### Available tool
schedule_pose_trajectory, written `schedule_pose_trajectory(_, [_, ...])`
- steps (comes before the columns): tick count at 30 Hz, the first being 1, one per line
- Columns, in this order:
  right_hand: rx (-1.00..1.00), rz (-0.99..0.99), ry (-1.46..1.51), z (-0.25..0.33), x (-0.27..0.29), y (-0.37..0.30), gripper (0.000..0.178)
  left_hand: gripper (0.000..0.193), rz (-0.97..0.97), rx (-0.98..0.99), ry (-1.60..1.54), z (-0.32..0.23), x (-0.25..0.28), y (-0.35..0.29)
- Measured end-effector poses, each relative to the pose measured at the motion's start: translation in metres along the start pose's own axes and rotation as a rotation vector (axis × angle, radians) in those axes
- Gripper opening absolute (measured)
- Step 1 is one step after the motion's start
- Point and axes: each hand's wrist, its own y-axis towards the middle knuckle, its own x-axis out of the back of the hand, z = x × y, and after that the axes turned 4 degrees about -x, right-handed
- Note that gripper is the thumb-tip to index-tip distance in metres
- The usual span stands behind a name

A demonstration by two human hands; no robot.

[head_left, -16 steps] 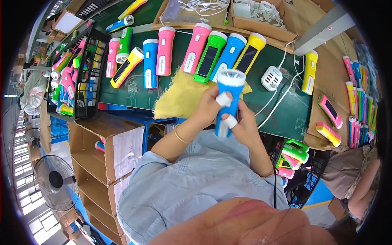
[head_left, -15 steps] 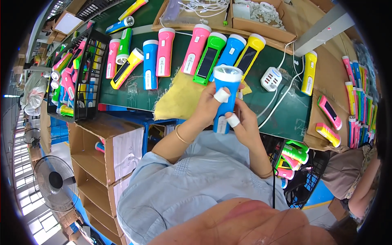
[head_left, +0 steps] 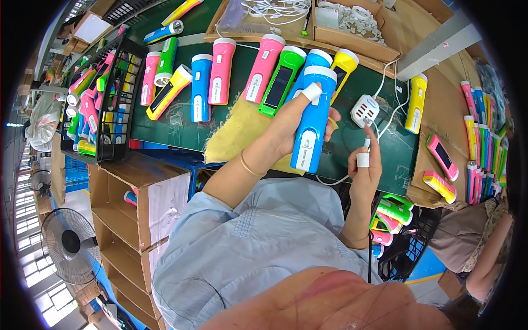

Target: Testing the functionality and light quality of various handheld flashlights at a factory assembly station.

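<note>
My left hand [head_left: 294, 124] is wrapped around a blue flashlight [head_left: 309, 135] with a white rim. Its lens end points away from me, and the white label panel faces up. White tape covers my left thumb, which presses near the switch. My right hand [head_left: 364, 170], also taped, is raised beside the white multi-port USB charger [head_left: 364, 110]. A thin white cable [head_left: 333, 182] runs into its closed fingers; the cable's end is hidden. Behind the held flashlight lie a green flashlight [head_left: 281, 82], a pink one [head_left: 264, 69] and a yellow one [head_left: 342, 74].
A yellow cloth [head_left: 236, 135] lies on the green table [head_left: 181, 129]. Black baskets of flashlights stand at left [head_left: 113, 110] and low right [head_left: 415, 242]. Cardboard boxes with cables and small white parts line the back. A metal post [head_left: 434, 49] rises at right, near another person [head_left: 484, 258].
The blue flashlight, formerly in both hands with its lens toward me, is now tipped flatter in my left hand. My right hand has let go and moved right, toward the charger and its cable.
</note>
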Motion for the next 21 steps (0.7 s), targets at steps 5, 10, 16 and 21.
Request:
schedule_pose_trajectory(5, [-0.084,-0.051,0.098,0.000,0.003,0.004,0.034,0.038,0.021,0.021,0.061,0.007,0.005,0.003])
schedule_pose_trajectory(10, [-0.009,0.076,-0.017,0.017,0.004,0.034,0.029,0.031,-0.026,0.034,0.278,0.020,0.000,-0.020])
schedule_pose_trajectory(16, [0.218,0.389,-0.510,0.022,-0.019,0.079,0.035,0.039,-0.032,-0.049,0.968,0.031,-0.010,-0.034])
schedule_pose_trajectory(21, [0.304,0.519,-0.557,0.026,-0.031,0.074,0.029,0.043,-0.090,-0.252,1.211,0.038,0.002,-0.041])
